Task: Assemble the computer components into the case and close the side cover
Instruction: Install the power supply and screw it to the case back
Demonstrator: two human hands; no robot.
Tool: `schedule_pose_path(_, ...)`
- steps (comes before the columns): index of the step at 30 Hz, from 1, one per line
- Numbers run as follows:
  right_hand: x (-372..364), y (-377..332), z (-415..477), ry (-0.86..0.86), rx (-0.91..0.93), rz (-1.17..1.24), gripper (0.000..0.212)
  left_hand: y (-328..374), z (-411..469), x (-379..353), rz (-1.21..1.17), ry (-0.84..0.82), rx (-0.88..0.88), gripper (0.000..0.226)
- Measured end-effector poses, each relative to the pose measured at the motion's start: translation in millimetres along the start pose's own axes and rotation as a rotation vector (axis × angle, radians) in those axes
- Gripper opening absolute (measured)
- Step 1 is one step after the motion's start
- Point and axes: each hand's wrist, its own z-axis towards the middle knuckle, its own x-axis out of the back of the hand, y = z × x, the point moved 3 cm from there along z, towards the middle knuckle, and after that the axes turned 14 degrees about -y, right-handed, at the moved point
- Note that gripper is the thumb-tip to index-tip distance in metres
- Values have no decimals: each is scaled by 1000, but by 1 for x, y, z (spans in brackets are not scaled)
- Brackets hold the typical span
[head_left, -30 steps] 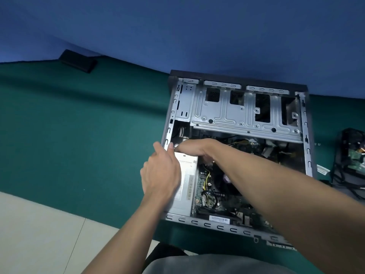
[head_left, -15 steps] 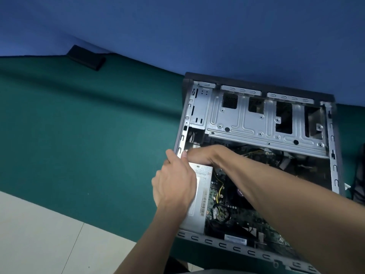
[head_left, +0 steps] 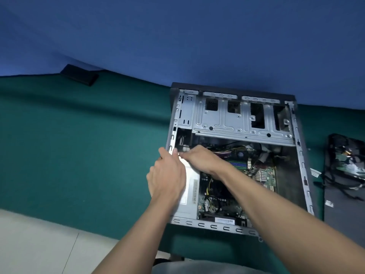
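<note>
Fingers [head_left: 174,155] of my left hand [head_left: 167,178] and right hand [head_left: 201,160] curl over the far edge of the power supply [head_left: 190,196], seated beneath them in the case [head_left: 305,180]. I judge it heavy, rigid, sharp-cornered; grip its metal sides, never cables [head_left: 208,186].

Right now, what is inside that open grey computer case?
A green motherboard, a silver power-supply box and a metal drive cage. The left hand and right hand hide the box's far end.
</note>
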Motion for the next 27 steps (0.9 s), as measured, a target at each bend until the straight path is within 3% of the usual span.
schedule_pose_path(5, 0, -17, -12, 20, 14, -180, 58, -2, 0, -2, -13, -5, -18, 31)
schedule_pose_path(8, -11, -12, -31, 269, 81, -192, 51, 1, -5, -5, 85, 12, -72, 46)
schedule_pose_path(11, -15, 20, -69, 436, 109, -199, 35, 10, -17, -10, 338, 45, -292, 63)
schedule_pose_path(15, 9, 74, -134, 726, 5, -392, 24, 13, -19, -10, 428, -3, -370, 65)
schedule_pose_path(18, 31, 107, -177, 1025, -199, -519, 28, 22, -21, -12, 459, -17, -400, 59)
schedule_pose_path(20, 39, 129, -192, 1091, -296, -398, 35, 34, -23, -20, 484, -67, -437, 67)
schedule_pose_path(22, 40, 143, -195, 1030, -262, -70, 38, 52, -29, -30, 489, -99, -476, 77)
schedule_pose_path(24, 42, 153, -194, 960, -236, 171, 40, 79, -40, -41, 499, -102, -527, 74)
schedule_pose_path(27, 52, 165, -195, 909, -168, 337, 40, 129, -58, -60, 446, -127, -630, 66)
